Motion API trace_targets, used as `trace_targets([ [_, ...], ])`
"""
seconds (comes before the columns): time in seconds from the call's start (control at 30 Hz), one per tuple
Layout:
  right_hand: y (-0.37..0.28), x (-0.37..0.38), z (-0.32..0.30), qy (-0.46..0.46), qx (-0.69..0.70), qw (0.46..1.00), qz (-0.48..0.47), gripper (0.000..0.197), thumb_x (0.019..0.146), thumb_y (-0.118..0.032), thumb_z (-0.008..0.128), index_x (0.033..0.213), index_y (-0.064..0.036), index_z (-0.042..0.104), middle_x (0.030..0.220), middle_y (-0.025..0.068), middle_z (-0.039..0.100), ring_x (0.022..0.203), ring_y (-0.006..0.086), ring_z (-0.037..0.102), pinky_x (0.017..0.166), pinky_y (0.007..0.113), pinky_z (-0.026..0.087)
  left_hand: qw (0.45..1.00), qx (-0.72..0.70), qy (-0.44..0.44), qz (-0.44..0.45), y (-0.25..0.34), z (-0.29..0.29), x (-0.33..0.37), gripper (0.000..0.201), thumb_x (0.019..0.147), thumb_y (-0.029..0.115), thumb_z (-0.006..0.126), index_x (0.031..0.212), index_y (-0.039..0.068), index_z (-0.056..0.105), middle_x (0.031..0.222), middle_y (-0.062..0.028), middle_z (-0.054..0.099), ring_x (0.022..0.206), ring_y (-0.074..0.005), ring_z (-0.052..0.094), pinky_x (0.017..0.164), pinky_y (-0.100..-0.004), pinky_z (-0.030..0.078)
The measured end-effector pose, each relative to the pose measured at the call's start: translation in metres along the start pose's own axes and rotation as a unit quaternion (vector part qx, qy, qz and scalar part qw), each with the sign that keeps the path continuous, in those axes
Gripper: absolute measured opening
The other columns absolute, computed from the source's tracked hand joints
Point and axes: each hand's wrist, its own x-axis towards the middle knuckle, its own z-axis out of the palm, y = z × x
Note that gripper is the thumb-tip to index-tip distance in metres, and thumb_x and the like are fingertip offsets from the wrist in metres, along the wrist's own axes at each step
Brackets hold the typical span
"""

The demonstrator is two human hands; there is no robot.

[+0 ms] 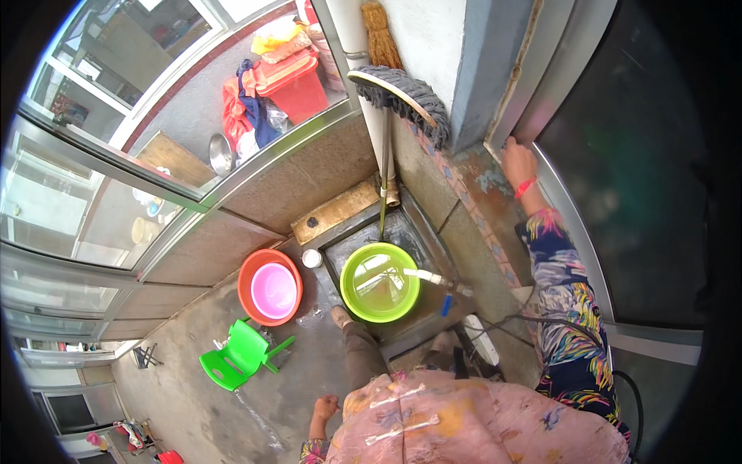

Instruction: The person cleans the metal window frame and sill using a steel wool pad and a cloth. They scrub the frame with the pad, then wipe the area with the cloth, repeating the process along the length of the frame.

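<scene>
Green chair (241, 349) sits left of & nearer the wearer than the lime basin (345, 288). 2 nested basins, orange (246, 284) w/ pink (273, 291) inside, just left of it. L hand (326, 406), also on the wearer's side, looks loosely fisted; can't tell if it holds anything. Lime basin has water; hose (422, 275) reaches over its rim, so unchecked flow could overflow it (can't tell if running). Mop (398, 81) stands head-up beyond it; a bumped handle could topple it. R hand (519, 164), beyond & right of the basin, is at the metal frame (533, 85), fingertips unclear, can't tell if gripping; pinch risk if the frame shifts.
</scene>
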Motion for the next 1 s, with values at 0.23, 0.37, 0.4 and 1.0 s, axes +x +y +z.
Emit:
trace_targets([
  [0.23,0.012,0.025,-0.006,-0.040,-0.034,0.999,-0.005,0.022,0.080,-0.014,0.052,0.083,-0.0008,0.069,0.090,0.0236,0.066,0.085,0.0388,0.065,0.076,0.047,0.052,0.998,0.007,0.009,0.064,0.024,-0.004,0.012,0.036,0.086,0.035,0.049,0.094,0.005,0.067,0.070,-0.0095,0.069,0.070,-0.0215,0.068,0.071,-0.0334,0.052],
  [0.37,0.043,-0.005,0.003,-0.035,-0.035,0.998,-0.026,0.019,0.080,-0.019,0.061,0.083,-0.0012,0.066,0.087,0.0220,0.066,0.084,0.0389,0.064,0.073,0.048,0.051,0.997,-0.044,0.019,0.061,0.039,0.001,0.011,0.032,0.087,0.031,0.050,0.093,0.004,0.066,0.069,-0.0102,0.069,0.067,-0.0203,0.068,0.069,-0.0325,0.052],
  [0.4,0.053,-0.020,-0.001,-0.035,-0.047,0.998,-0.031,0.021,0.080,-0.022,0.064,0.083,-0.0012,0.064,0.086,0.0210,0.066,0.083,0.0390,0.064,0.072,0.048,0.051,0.998,-0.031,0.008,0.054,0.040,0.003,0.008,0.031,0.087,0.030,0.051,0.093,0.004,0.066,0.069,-0.0103,0.069,0.066,-0.0198,0.068,0.069,-0.0321,0.052],
  [1.0,0.035,-0.024,0.003,0.060,-0.079,0.991,-0.087,0.012,0.079,-0.014,0.060,0.074,-0.0037,0.063,0.075,0.0205,0.066,0.072,0.0358,0.066,0.064,0.046,0.052,0.997,-0.071,-0.021,-0.022,0.000,0.025,-0.020,0.031,0.087,0.029,0.054,0.092,0.001,0.065,0.069,-0.0103,0.069,0.068,-0.0188,0.069,0.069,-0.0325,0.053],
])
